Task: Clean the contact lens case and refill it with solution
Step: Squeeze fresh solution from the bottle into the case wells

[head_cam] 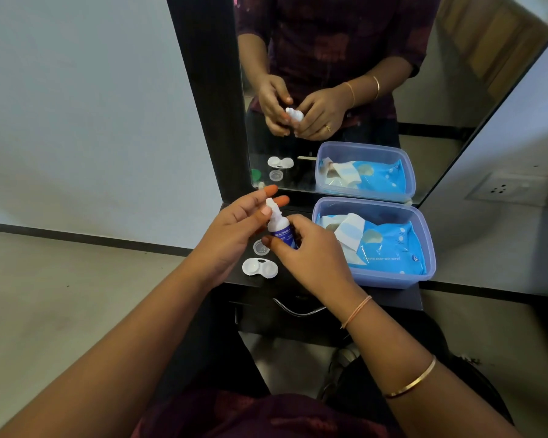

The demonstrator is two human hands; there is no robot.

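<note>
Right grip (314, 254) curls round the bottle (280, 232); left grip (231, 235) pinches its cap (271, 205). Hold the bottle steady while twisting, then tip it above the open case (260, 268) just below.

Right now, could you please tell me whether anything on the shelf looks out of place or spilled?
No spill shows. The open lens case lies near the front edge of the shelf, a loose cap beside it. The wipes pack in the tub has its flap peeled open.
</note>
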